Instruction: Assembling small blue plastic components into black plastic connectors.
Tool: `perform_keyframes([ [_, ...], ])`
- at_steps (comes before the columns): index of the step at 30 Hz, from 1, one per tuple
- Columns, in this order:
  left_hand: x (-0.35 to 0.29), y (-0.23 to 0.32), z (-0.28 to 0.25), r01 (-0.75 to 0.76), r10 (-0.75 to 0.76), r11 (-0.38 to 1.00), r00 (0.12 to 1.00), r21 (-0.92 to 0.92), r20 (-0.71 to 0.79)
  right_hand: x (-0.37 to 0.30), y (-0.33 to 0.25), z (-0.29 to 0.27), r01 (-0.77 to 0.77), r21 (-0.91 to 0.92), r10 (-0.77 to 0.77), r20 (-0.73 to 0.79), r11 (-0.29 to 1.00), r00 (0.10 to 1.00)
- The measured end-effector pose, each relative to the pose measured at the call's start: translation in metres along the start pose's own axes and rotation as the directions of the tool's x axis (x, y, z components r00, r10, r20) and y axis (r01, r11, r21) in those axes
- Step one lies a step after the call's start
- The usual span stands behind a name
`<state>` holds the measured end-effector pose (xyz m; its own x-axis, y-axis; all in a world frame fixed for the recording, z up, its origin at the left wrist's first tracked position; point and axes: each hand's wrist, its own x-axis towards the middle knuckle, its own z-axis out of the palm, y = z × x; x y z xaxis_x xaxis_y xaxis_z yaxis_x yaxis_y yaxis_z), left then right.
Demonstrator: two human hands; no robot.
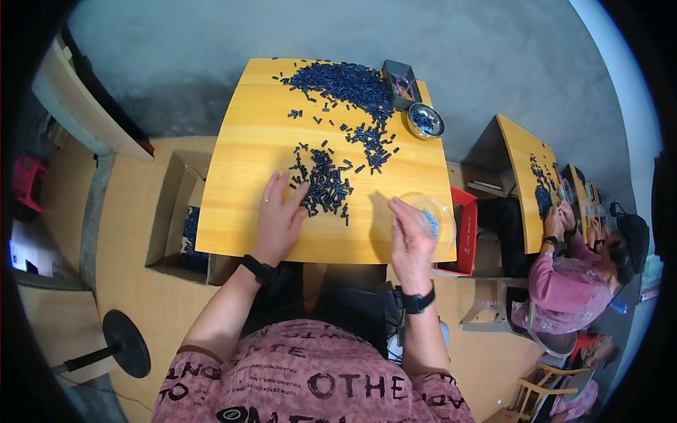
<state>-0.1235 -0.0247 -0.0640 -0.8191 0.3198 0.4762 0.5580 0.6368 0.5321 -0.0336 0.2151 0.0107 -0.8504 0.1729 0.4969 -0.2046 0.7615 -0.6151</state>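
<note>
A small heap of short dark blue-black tube-like pieces (326, 185) lies mid-table. At its left edge my left hand (277, 222) reaches in, open with the fingers apart, fingertips touching or just beside the nearest pieces. Beside the right edge stands a clear round plastic tub (450, 215) with tiny light-blue bits (431, 223) in it. My right hand (412, 243) is at that tub's left side, fingers drawn together in a pinch; whatever they may hold is too small to make out.
A larger pile of the dark pieces (338, 83) spreads over the far side of the wooden table (243, 141). Near it are a black tray (399, 70) and a metal bowl (440, 130). A red box (465, 236) and cardboard box (161, 225) flank the table. Another person (564, 282) works at right.
</note>
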Motion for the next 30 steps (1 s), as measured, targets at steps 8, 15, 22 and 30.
perform_keyframes([
  [8,-0.007,0.055,0.017,-0.317,0.303,0.945,0.941,0.08,0.149,-0.002,0.034,-0.052,-0.108,-0.242,0.119,0.032,0.964,0.992],
  [15,-0.019,0.059,0.019,-0.363,0.34,0.93,0.913,0.064,0.226,0.0,0.047,-0.045,-0.028,-0.245,0.067,0.15,0.969,0.987],
  [22,-0.036,0.045,-0.007,-0.318,0.305,0.948,0.933,0.036,0.189,0.007,0.057,-0.038,-0.012,-0.229,0.053,0.177,0.973,0.983],
  [30,-0.015,-0.003,-0.027,-0.071,0.071,0.997,0.997,0.033,0.001,0.015,0.063,-0.033,-0.039,-0.297,0.111,0.229,0.954,0.967],
])
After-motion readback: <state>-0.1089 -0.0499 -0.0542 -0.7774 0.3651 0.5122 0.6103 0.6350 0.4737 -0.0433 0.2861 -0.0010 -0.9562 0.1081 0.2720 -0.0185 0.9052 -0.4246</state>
